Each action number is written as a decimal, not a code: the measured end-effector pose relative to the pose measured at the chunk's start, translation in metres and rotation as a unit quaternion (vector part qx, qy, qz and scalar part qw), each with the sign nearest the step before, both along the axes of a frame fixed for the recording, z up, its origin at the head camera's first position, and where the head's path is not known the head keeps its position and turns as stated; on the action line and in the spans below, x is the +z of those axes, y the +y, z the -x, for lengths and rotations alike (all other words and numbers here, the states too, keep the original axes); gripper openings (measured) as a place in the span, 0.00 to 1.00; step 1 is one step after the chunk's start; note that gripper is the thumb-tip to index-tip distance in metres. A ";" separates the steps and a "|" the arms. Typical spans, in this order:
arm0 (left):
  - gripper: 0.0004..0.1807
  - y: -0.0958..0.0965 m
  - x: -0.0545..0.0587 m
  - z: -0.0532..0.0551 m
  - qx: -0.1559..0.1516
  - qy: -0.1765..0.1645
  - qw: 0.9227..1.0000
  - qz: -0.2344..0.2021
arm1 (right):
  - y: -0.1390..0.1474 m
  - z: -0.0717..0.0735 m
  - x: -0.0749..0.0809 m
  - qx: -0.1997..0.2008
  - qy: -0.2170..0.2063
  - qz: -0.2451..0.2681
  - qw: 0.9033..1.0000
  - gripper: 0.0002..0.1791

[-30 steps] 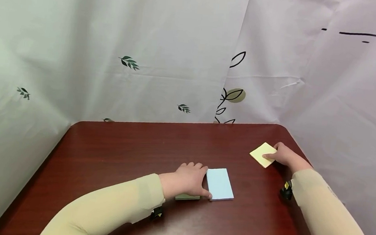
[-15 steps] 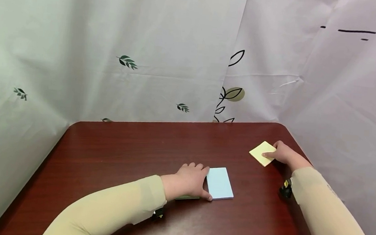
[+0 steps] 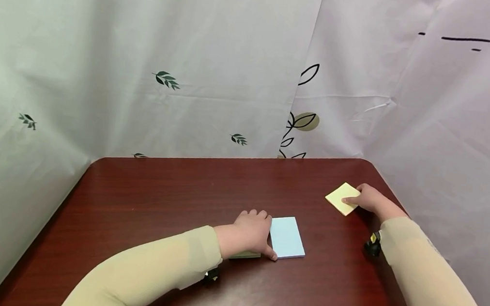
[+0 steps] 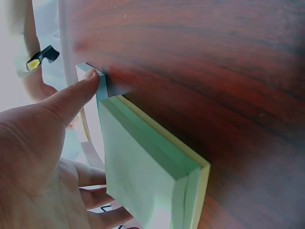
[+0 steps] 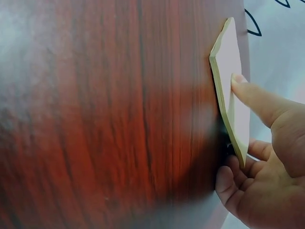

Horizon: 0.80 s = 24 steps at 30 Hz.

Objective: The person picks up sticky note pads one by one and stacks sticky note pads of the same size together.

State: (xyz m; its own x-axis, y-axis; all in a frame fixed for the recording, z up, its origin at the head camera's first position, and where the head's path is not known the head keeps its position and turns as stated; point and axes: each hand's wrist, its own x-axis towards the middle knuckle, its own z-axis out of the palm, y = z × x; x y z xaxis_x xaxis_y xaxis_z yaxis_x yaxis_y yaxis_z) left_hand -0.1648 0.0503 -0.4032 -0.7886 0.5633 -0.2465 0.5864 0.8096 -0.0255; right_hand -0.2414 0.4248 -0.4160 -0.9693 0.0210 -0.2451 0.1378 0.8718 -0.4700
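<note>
A light-blue sticky note pad (image 3: 288,237) lies on the dark red wooden table (image 3: 198,188), right of the middle. My left hand (image 3: 252,231) spans its left side, thumb against the near corner and forefinger at the far corner. Under that palm a green and yellow stack of sticky note pads (image 4: 138,162) sits on the wood, mostly hidden in the head view. At the far right, my right hand (image 3: 370,201) pinches a pale yellow sticky note pad (image 5: 228,62), thumb on top and fingers underneath. One edge of the yellow pad looks tipped up from the table.
White curtains (image 3: 218,58) printed with leaves hang behind and at both sides of the table. A small black wrist camera (image 3: 373,243) shows under the right sleeve (image 3: 426,276).
My left hand has shifted very slightly to the right over the stack, its thumb staying at the blue pad's corner. The right hand and the yellow pad look the same.
</note>
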 end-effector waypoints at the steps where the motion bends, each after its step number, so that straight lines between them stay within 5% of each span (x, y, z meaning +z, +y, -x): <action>1: 0.52 0.000 0.000 0.001 0.001 -0.002 1.000 -0.001 | 0.000 0.000 -0.001 -0.001 0.000 0.000 1.000 0.33; 9: 0.51 0.002 0.001 0.003 0.009 -0.011 1.000 -0.003 | 0.003 -0.004 -0.007 -0.060 0.032 0.073 0.995 0.29; 15: 0.52 0.003 0.003 0.003 0.011 -0.008 1.000 0.000 | -0.001 -0.007 -0.006 -0.114 0.042 0.206 0.971 0.24; 24: 0.52 0.003 -0.001 0.004 0.010 -0.005 1.000 -0.003 | -0.007 -0.012 0.002 -0.136 0.022 0.232 0.963 0.26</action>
